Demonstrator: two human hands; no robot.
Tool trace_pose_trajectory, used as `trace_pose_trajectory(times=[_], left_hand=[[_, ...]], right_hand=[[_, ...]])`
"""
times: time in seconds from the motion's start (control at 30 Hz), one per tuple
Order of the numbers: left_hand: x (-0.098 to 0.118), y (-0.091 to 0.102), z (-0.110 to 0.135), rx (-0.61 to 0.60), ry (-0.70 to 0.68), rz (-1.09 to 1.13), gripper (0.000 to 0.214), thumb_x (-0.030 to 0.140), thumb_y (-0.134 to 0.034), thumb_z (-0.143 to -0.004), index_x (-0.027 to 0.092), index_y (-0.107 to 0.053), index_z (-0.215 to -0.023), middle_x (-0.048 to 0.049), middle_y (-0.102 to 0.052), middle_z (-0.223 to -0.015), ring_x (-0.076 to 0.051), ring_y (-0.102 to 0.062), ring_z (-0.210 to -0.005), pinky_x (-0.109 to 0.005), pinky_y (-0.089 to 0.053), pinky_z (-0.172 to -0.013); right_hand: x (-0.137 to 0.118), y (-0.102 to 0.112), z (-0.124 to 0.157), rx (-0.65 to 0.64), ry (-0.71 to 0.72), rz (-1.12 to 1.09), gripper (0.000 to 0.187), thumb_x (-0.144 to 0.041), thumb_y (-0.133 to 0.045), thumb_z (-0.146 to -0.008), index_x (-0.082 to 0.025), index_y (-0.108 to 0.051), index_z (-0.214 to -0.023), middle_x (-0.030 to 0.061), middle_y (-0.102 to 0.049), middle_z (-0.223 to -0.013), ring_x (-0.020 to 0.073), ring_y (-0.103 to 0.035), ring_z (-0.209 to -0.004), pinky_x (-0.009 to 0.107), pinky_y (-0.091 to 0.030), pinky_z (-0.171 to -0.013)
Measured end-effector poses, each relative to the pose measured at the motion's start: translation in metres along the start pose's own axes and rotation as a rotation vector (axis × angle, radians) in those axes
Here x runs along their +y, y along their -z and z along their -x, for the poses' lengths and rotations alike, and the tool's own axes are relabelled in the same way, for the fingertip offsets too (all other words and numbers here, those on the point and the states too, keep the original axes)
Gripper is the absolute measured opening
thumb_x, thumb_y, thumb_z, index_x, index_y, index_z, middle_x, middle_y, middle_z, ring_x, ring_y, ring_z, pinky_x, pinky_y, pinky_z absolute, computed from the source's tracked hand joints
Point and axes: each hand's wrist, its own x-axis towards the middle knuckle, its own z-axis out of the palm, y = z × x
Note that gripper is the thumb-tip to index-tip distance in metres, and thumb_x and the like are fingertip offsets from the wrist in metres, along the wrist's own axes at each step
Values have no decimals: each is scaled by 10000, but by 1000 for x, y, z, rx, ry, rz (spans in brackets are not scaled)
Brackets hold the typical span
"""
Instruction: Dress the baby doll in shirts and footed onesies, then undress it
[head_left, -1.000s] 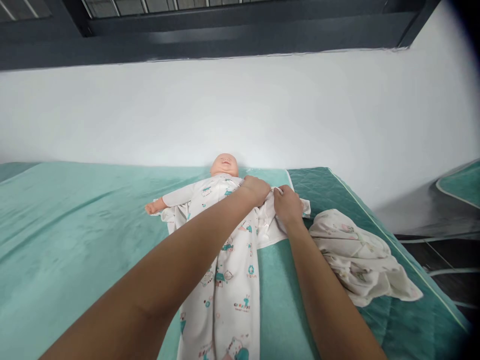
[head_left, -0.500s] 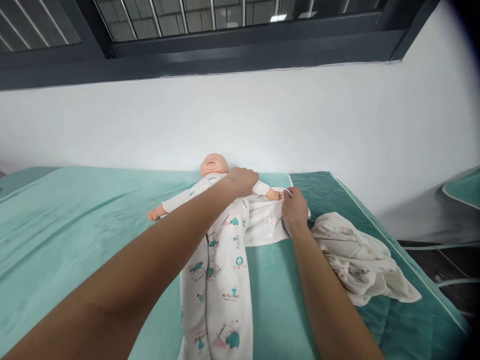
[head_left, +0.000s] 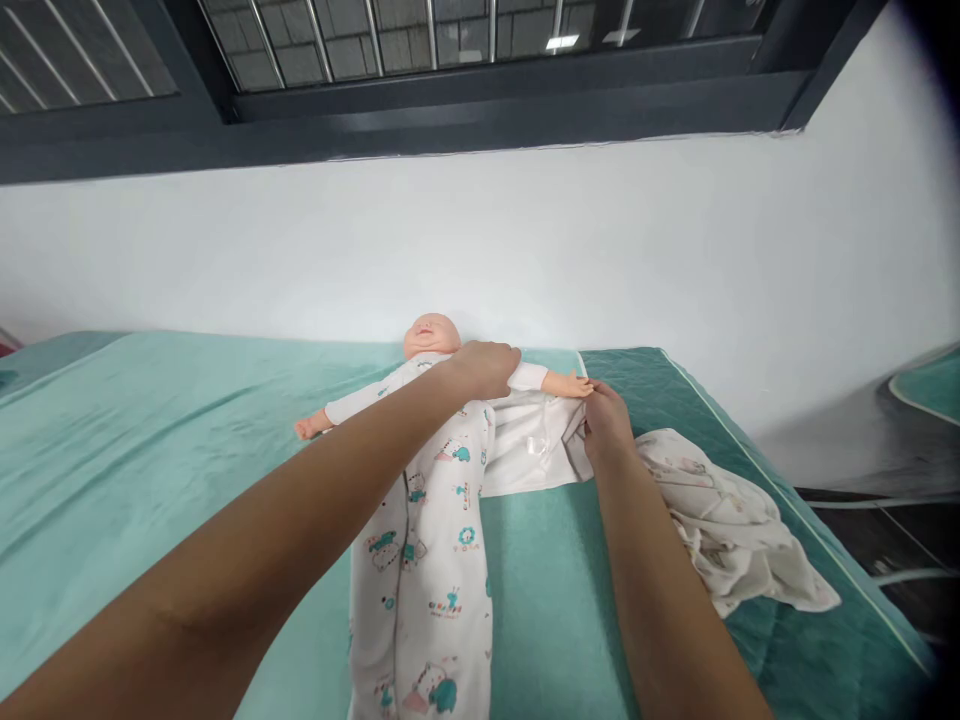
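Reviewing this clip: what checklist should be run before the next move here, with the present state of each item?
1. Doll flat on its back on the mat: ok.
2. Left hand resting on the doll's chest: ok.
3. Right hand pinching the open flap of the sleepsuit: ok.
4. Sleepsuit front closed: not ok, the flap lies open.
5. Crumpled cloth clear of the right arm: cannot tell.

Doll (head_left: 431, 337): chest is lying hidden under the left hand (head_left: 484, 368).
Romper (head_left: 427, 560): feet are running off the bottom edge, and the lettering on the prints is showing too small to read.
Right hand (head_left: 607, 425): fingertips are lying buried in the flap (head_left: 536, 450).
Cloth (head_left: 735, 530): near side is sitting behind the right forearm.
Window (head_left: 375, 40): top is being cut off.
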Motion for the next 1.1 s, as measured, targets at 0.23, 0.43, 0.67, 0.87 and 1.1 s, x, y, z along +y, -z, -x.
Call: trace_pose_trajectory(times=[0.23,0.43,0.67,0.87,1.1], left_hand=[[20,-8,-20,-7,10,75,359,304,-593,-794,163,-591,-1125,-131,-680,-1084,-277,-670,-887,-376,-524,-735],[27,-13,-5,38,16,146,393,398,-585,-837,175,-601,-1161,-144,-618,-1241,-301,-608,-1096,-406,-507,-879],[-22,-49,108,609,172,621,405,427,-384,-985,274,-511,-1337,-5,-526,-1446,-175,-453,-1352,-302,-373,-1130],[-40,-119,147,646,341,1025,635,515,-500,-930,294,-336,-1502,18,-219,-1627,-211,-183,-1505,-373,-215,-1237],[-36,-130,136,779,227,890,468,386,-356,-1013,236,-447,-1447,-22,-369,-1568,-178,-276,-1476,-387,-227,-1239]], right_hand=[[-17,-2,9,256,182,-144,402,-181,-472,-673,-182,-569,-1063,93,-658,-1199,198,-635,-1106,363,-508,-932],[-35,-19,43,311,603,203,348,-257,-424,-895,-171,-564,-1201,102,-599,-1281,193,-536,-1235,406,-382,-1097],[-34,-54,87,-352,474,290,502,-462,-470,-958,-265,-460,-1420,49,-443,-1512,203,-390,-1400,418,-309,-1164],[-32,-67,106,-686,414,388,628,-537,-466,-957,-312,-323,-1526,-26,-207,-1627,199,-129,-1511,425,-115,-1246],[-23,-71,108,-620,565,419,415,-427,-432,-999,-334,-536,-1389,-31,-368,-1563,208,-244,-1482,461,-195,-1231]])
